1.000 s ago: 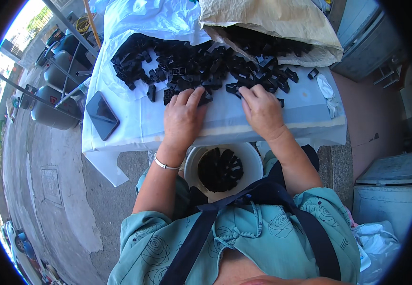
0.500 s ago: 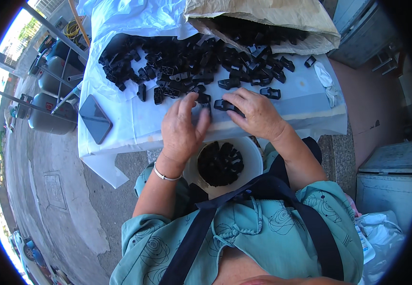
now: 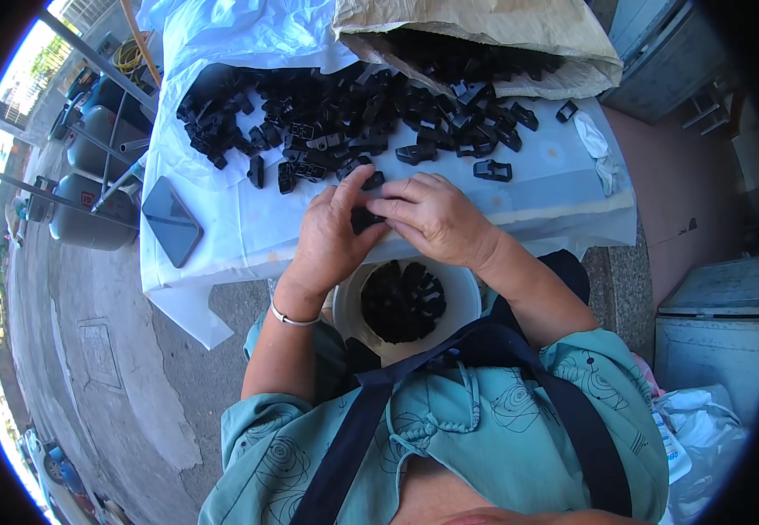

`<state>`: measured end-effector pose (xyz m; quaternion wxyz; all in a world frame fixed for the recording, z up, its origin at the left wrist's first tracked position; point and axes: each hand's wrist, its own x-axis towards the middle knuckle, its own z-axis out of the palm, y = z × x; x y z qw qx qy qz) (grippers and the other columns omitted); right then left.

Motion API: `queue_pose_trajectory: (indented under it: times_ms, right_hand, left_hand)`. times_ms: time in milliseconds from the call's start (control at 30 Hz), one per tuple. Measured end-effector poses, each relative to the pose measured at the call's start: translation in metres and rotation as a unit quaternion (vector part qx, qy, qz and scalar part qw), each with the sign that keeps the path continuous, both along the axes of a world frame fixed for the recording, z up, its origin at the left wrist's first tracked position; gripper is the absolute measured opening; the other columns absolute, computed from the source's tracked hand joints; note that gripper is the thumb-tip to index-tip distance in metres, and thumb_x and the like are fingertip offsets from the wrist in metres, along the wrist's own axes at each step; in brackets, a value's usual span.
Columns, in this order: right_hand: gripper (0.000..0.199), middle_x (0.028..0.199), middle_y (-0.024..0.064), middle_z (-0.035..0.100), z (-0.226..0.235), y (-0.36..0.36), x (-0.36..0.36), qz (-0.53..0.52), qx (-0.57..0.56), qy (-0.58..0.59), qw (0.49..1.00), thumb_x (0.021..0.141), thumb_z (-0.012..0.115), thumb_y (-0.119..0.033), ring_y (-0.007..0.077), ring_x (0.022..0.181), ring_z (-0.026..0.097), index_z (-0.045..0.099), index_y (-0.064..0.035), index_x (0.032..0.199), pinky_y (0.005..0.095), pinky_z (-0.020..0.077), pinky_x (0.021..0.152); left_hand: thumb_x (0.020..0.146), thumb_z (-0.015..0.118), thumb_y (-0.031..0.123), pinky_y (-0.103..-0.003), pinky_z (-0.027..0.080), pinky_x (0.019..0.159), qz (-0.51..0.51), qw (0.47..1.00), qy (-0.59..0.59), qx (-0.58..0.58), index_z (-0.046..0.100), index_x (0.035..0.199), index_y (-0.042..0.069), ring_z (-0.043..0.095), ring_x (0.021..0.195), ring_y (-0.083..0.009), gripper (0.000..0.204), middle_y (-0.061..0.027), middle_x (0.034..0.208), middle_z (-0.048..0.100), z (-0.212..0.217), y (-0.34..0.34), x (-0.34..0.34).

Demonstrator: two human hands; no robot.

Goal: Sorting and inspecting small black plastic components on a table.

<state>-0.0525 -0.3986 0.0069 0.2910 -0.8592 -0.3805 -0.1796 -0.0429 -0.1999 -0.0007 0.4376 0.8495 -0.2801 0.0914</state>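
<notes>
An outdoor piecework spot on a paved street: beyond the hands a cloth-covered table heaped with black plastic parts, gas cylinders to their left, sunlit pavement.

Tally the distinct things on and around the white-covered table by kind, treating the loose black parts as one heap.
Heap of black plastic parts: 1
Black part held between left hand and right hand: 1
Brown sack: 1
Dark phone: 1
White bucket: 1
Total: 5

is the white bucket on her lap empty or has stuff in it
Partly filled: black plastic pieces lie in the white bucket, with bare inner wall around them.
</notes>
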Motion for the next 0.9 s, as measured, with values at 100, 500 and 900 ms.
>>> queue_pose_trajectory:
  times_ms: [100,500,900]
  right_hand:
    - [0.038,0.114,0.0067,0.064,0.000,0.001,-0.010,-0.032,-0.048,-0.031,0.998,0.080,0.070,-0.011,0.0250,0.107,0.060,0.067,-0.0097,0.117,0.0389,0.0439,0.086]
    - [0.033,0.117,0.0113,0.061,0.004,-0.013,-0.002,-0.093,0.023,-0.019,0.995,0.086,0.063,-0.011,0.0296,0.103,0.061,0.063,-0.0071,0.119,0.0400,0.0471,0.086]
    - [0.030,0.116,0.0122,0.054,0.004,-0.020,0.029,-0.244,-0.105,-0.029,0.964,0.080,0.072,-0.011,0.0280,0.097,0.063,0.063,-0.0027,0.108,0.0372,0.0527,0.082]
  left_hand:
    - [0.067,0.080,0.004,-0.037,0.052,0.072,-0.014,0.998,-0.066,-0.016,0.057,0.124,0.006,0.064,0.079,-0.0278,0.062,-0.0104,0.090,0.069,0.010,0.003,0.001]
    - [0.076,0.072,0.007,-0.040,0.055,0.074,0.068,0.983,-0.148,0.079,0.067,0.106,0.008,0.066,0.085,-0.0323,0.031,-0.0108,0.102,0.067,0.003,-0.005,0.016]
    - [0.087,0.069,0.024,-0.041,0.053,0.062,0.198,0.955,0.004,0.219,0.067,0.084,0.004,0.065,0.064,-0.0349,0.020,-0.0142,0.076,0.066,0.023,0.002,-0.005]
